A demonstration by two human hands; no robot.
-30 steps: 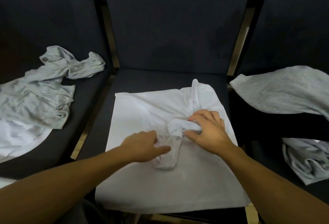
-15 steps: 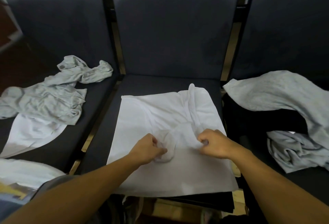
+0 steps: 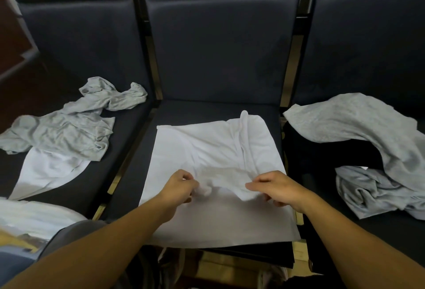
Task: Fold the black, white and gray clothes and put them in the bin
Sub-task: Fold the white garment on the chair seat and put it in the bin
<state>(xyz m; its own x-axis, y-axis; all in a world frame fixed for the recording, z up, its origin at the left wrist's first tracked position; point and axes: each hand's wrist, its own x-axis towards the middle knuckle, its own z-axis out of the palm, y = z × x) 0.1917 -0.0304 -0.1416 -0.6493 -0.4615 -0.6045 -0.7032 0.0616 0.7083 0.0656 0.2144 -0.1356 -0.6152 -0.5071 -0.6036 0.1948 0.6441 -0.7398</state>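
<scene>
Here, a white cotton T-shirt (image 3: 213, 164) lies spread flat on the seat of the middle dark navy upholstered chair (image 3: 218, 58), 1 of 3 chairs standing side by side. The left hand (image 3: 181, 185) has its fingers pinched together on a small bunched fold of the white fabric near the shirt's middle, and the right hand (image 3: 273, 187) is closed on the same raised fold a little to the right, so the cloth is stretched between them. On the left chair seat a crumpled light gray garment (image 3: 69, 125) lies partly over another white garment (image 3: 46, 173). On the right chair a light gray shirt (image 3: 358, 125) is draped over a black garment (image 3: 326, 153), with more rumpled gray cloth (image 3: 372, 189) just in front. No bin can be made out.
</scene>
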